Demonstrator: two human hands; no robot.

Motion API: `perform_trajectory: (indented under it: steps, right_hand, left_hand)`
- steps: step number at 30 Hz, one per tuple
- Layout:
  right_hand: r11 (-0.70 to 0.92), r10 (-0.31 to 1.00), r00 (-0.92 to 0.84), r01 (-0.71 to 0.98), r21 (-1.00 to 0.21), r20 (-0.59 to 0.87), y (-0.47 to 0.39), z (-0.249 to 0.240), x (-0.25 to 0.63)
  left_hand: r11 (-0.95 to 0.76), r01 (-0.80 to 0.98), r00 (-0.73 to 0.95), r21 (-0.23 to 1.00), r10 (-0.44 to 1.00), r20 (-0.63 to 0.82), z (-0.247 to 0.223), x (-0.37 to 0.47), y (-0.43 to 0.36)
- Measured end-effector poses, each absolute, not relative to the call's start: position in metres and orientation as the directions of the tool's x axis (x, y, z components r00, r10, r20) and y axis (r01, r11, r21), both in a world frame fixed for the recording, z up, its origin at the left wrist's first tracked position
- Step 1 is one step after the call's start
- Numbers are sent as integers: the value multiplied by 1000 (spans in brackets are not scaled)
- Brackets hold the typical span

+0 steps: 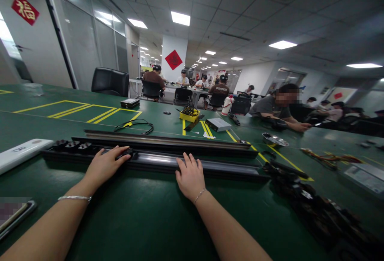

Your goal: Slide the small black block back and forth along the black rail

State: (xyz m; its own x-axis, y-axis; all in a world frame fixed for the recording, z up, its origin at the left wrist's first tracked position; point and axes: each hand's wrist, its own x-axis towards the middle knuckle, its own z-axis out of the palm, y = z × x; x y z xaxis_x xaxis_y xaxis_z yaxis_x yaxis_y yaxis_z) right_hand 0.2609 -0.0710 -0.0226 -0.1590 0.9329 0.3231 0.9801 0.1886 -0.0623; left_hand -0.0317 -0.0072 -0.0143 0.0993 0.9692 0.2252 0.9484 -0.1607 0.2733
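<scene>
A long black rail with a shiny grey inner channel lies across the green table in front of me. Several black socket modules with pale faces sit in its left part. My left hand is closed at the fingertips on another small black module in the channel, partly hidden by the fingers. On the middle of the same rail rests my right hand, its fingers apart over the far edge. A second black rail runs parallel just behind.
Heaped black modules lie at right, near a metal bowl and coloured wires. A white case is at left. Farther back are a yellow box of cables and a grey box. A person sits at right.
</scene>
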Motion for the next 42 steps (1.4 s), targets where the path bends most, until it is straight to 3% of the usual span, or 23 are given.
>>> perform_trajectory:
  steps: [42]
  right_hand:
    - [193, 928, -161, 979, -64, 335, -72, -22, 261]
  left_hand:
    - [-137, 954, 70, 266, 967, 247, -10, -24, -12]
